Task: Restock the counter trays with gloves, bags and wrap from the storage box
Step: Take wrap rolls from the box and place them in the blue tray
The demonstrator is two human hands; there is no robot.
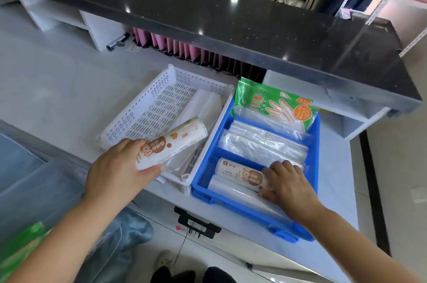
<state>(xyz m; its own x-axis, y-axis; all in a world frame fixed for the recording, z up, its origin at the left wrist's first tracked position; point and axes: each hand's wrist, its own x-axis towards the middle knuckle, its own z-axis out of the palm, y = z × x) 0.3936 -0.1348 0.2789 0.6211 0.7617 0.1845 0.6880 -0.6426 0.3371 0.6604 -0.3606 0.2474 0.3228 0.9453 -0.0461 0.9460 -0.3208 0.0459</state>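
left hand grips wrap roll over white tray | right hand pressed flat on 2nd roll in blue tray

Pale grey counter carries white perforated tray and blue divided tray, touching side by side near front edge.
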